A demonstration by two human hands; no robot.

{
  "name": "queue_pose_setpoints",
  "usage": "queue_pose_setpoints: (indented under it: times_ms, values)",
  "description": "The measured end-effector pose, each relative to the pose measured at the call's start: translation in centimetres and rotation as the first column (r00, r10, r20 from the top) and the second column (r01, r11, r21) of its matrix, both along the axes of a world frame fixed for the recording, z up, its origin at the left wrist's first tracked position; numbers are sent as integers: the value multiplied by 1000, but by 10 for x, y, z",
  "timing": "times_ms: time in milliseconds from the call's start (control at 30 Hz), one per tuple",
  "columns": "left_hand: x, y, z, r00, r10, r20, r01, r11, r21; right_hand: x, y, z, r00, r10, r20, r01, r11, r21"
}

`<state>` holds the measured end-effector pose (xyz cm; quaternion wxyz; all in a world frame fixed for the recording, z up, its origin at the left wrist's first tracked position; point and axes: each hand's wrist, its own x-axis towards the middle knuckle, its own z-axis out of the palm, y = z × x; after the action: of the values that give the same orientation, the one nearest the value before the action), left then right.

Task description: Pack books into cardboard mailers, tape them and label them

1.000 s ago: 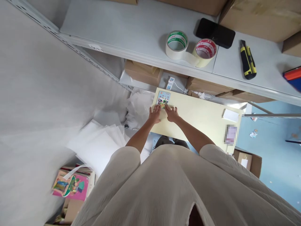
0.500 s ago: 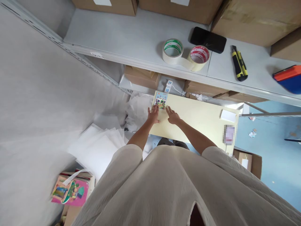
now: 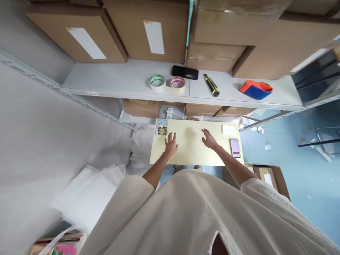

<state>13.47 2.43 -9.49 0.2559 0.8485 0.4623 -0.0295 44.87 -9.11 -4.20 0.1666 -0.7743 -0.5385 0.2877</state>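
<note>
A small colourful booklet [image 3: 162, 126] lies flat at the far left corner of the pale yellow table [image 3: 187, 154]. My left hand [image 3: 171, 144] is just right of and nearer to me than the booklet, apart from it, with its fingers spread and nothing in them. Over the table's right half, my right hand [image 3: 209, 139] is empty too, its fingers apart. A white slab-like item [image 3: 228, 129] and a phone with a lit screen [image 3: 235, 147] lie to the right of that hand.
A grey shelf [image 3: 117, 79] crosses above the table's far edge. On it are tape rolls [image 3: 157, 83], a dark phone [image 3: 185, 72], a yellow-black utility knife [image 3: 211, 85] and cardboard boxes [image 3: 148, 32]. White sheets [image 3: 90, 194] are stacked at left; an open carton [image 3: 280, 180] stands at right.
My left hand has come away from the booklet's near edge. My right hand has moved right, away from the booklet. The head view has shifted, showing more of the shelf.
</note>
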Motion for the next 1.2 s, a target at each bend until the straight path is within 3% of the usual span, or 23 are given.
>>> queue_pose_setpoints:
  times_ms: [133,233,400,533,667,833,1033,1200]
  values:
    - [44,-21,22,989,-16,148,9,999,49,66,-5,49,997,-83,12,74,942,328]
    - [71,-36,38,974,-24,227,6,997,77,117,-2,99,968,-165,187,54,872,486]
    - [106,-64,58,959,-18,283,-9,996,94,198,10,170,814,-328,479,75,877,474]
    - [129,-88,68,941,-15,337,-25,993,113,255,29,196,759,-319,568,37,892,451]
    - [143,-112,71,933,29,357,-77,989,123,291,46,201,775,-263,574,22,920,392]
    - [146,-134,66,924,53,378,-106,987,122,298,45,200,760,-230,608,-11,931,366]
    - [153,-142,57,927,12,375,-58,992,112,253,-7,189,797,-262,544,-34,880,473]
    - [164,-145,49,939,9,345,-32,998,60,187,-66,143,876,-219,431,21,908,419]
